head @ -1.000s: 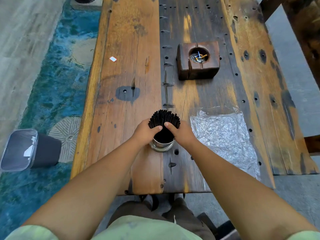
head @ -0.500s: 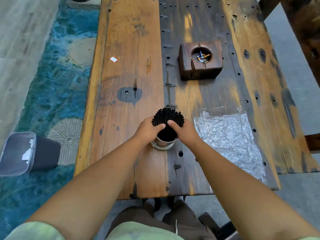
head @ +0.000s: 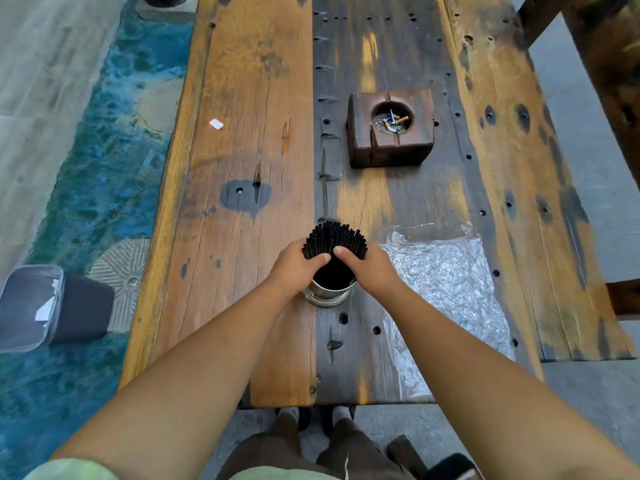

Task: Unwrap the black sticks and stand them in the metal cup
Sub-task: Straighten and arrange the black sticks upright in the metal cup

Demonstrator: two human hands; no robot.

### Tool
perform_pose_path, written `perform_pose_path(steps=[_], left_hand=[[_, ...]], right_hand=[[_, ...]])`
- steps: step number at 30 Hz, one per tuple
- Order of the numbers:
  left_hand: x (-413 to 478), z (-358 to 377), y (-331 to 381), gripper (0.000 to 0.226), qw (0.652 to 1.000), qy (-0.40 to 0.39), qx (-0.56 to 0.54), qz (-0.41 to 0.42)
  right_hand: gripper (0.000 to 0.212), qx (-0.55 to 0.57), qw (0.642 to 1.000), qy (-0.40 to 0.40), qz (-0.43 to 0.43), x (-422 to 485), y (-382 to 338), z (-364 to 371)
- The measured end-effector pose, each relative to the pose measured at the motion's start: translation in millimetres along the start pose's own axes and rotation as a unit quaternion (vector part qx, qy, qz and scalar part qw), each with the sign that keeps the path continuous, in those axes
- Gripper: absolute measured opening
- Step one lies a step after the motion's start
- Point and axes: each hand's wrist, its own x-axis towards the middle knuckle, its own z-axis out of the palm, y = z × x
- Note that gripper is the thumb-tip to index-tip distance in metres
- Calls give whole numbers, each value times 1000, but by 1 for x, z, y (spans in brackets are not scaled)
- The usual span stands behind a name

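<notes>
A bundle of black sticks point(head: 335, 239) stands upright in a shiny metal cup point(head: 327, 295) near the table's front middle, tops fanned out above my fingers. My left hand point(head: 294, 266) grips the bundle from the left. From the right, my right hand point(head: 370, 268) wraps around it, thumbs nearly meeting at the front. The crinkled clear plastic wrapper point(head: 446, 282) lies flat on the table just right of the cup. The cup's upper rim is mostly hidden by my hands.
A wooden block ashtray point(head: 391, 140) with cigarette butts sits farther back. A small white scrap point(head: 216, 124) lies at the left. The worn plank table point(head: 242, 220) ends close to my legs. A dark bin point(head: 41, 306) stands on the floor at left.
Both hands stay wrapped around the sticks in the cup. Only the camera view has shifted slightly; the bundle looks the same.
</notes>
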Motion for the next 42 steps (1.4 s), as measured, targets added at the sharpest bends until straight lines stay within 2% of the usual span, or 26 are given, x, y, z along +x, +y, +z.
perform_pose_path(steps=[3, 8, 12, 15, 16, 20, 24, 27, 31, 36, 42], left_hand=[[-2, -1, 6, 20, 999, -5, -41, -34], [-13, 0, 9, 33, 992, -18, -107, -70], [-25, 1, 11, 40, 992, -4, -114, -59], [-39, 0, 16, 43, 996, 0, -80, -49], [-44, 0, 16, 45, 997, 7, -65, -47], [-63, -2, 13, 58, 998, 29, -26, -50], [-85, 1, 9, 66, 990, 65, -99, -80], [-101, 4, -2, 61, 989, 93, -84, -74], [-120, 10, -17, 44, 990, 131, 21, -54], [-140, 25, -34, 20, 991, 104, 81, -29], [-142, 27, -66, 15, 987, 0, 161, 4]], right_hand=[[39, 5, 1000, -8, 4, 2, 1, 0], [35, 33, 999, -37, 11, -2, 0, -5], [53, 22, 998, -59, 13, -9, 3, -18], [84, -2, 998, -56, 17, -20, 3, -26], [83, -5, 998, -56, 17, -25, 2, -29], [57, -8, 998, -55, 3, -44, 6, -39], [49, 17, 999, -39, -20, -63, 12, -47], [43, 16, 999, -26, -45, -79, 21, -49], [32, -7, 996, 18, -91, -100, 40, -52], [24, -64, 994, 12, -88, -121, 70, -51], [21, -149, 989, 6, -23, -145, 101, -40]])
